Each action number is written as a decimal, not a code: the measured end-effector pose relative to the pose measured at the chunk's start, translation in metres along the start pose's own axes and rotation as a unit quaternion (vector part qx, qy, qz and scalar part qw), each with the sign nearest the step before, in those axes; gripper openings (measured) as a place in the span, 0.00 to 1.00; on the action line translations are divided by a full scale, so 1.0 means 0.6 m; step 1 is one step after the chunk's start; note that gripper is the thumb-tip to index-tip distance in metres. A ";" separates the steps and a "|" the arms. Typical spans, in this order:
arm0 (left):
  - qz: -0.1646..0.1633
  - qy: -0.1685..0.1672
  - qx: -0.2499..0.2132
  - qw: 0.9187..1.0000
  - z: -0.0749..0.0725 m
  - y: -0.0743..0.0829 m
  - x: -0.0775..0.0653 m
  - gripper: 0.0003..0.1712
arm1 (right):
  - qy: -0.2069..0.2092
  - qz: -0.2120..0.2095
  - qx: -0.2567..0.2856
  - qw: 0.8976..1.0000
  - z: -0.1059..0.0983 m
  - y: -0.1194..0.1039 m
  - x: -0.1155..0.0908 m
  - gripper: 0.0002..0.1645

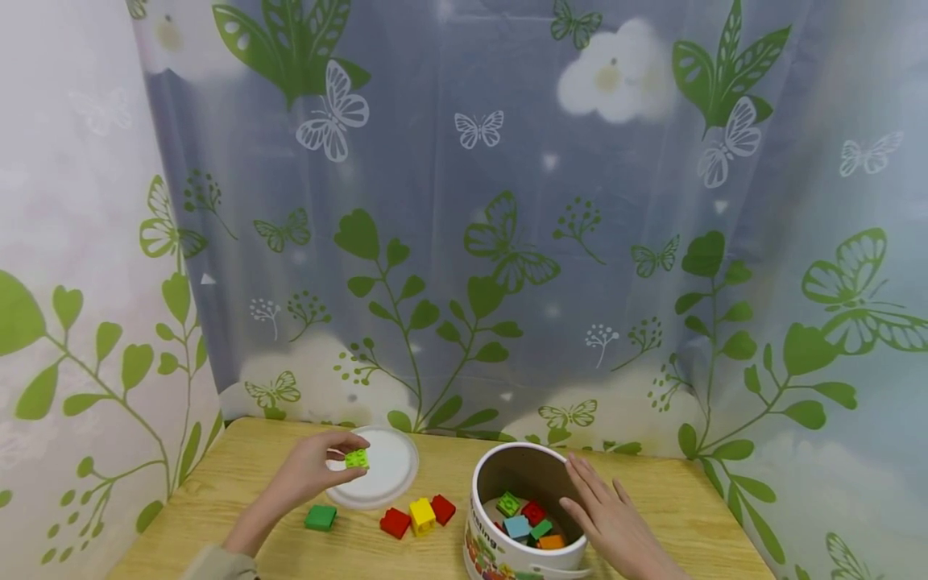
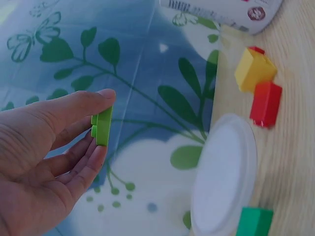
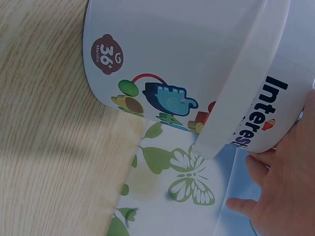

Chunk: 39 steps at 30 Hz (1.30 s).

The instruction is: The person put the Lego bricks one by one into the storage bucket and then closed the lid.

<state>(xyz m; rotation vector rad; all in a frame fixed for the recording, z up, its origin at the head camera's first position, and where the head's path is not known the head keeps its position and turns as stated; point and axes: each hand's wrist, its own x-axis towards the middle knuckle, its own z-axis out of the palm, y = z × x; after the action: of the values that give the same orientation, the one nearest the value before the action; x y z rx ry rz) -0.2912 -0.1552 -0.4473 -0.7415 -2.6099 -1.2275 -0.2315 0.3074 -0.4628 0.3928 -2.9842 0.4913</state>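
My left hand (image 1: 317, 469) pinches a lime-green toy building block (image 1: 357, 458) between thumb and fingers, raised over the white round lid (image 1: 395, 471). In the left wrist view the block (image 2: 103, 127) is seen edge-on, its studs toward the palm. My right hand (image 1: 616, 519) rests at the right rim of a white toy bucket (image 1: 474, 515), fingers straight and thumb over the opening. In the right wrist view some of its fingers lie against the bucket's outer wall (image 3: 162, 44). Inside the bucket are several blocks, among them a light-blue block (image 1: 517, 528) and an orange block (image 1: 551, 542).
Left of the bucket on the wooden table (image 1: 348, 556) lie a green block (image 1: 321, 518), a red block (image 1: 395, 523), a yellow block (image 1: 422, 517) and another red block (image 1: 443, 509). The bucket's white handle (image 1: 561, 573) hangs down in front. A patterned curtain (image 1: 449, 177) encloses the table's back and sides.
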 end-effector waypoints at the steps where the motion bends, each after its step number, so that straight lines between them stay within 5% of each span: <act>1: 0.002 -0.003 -0.001 1.000 0.003 0.005 0.004 0.19 | -0.001 0.000 0.000 1.000 0.000 0.000 0.000 0.39; 23: 0.082 -0.027 -0.040 0.995 0.110 0.129 0.104 0.18 | 0.013 -0.010 0.001 1.000 -0.001 -0.001 -0.001 0.39; 39: 0.119 -0.075 -0.028 0.990 0.212 0.182 0.150 0.17 | 0.023 -0.012 -0.004 1.000 0.001 -0.002 -0.003 0.38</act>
<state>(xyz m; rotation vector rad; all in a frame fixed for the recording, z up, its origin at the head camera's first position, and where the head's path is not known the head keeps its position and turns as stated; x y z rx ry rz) -0.3065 0.0328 -0.4247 -1.1616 -2.5150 -1.2205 -0.2292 0.3065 -0.4631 0.4095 -2.9320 0.4786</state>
